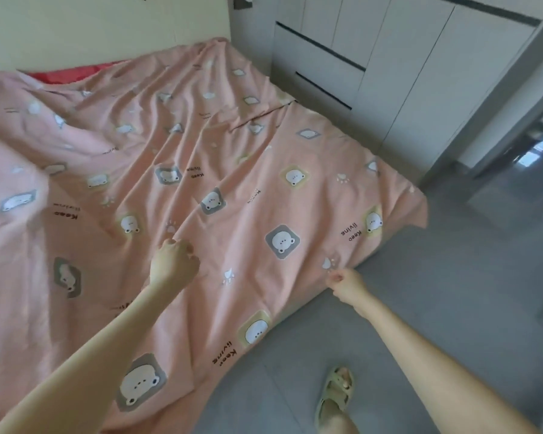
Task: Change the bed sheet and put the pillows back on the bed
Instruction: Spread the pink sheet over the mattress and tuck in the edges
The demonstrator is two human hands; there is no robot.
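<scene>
Pink rumpled sheet (pixel 264 170); left hand (pixel 173 263), right hand (pixel 347 282) pinching.

Two forearms show, bare from the near edge of the picture up to the wrists: the left forearm (pixel 85 364) at the near left and the right forearm (pixel 436 364) at the near right. The left hand (pixel 174 264) and the right hand (pixel 347 283) are bare as well, and their fingers are too blurred for finer detail. Near the bottom, right of centre, a bare leg (pixel 336 424) ends in a foot wearing a pale yellow-green moulded sandal (pixel 336 391). The sandal has broad straps, a buckle and an open front where the toes show.
</scene>
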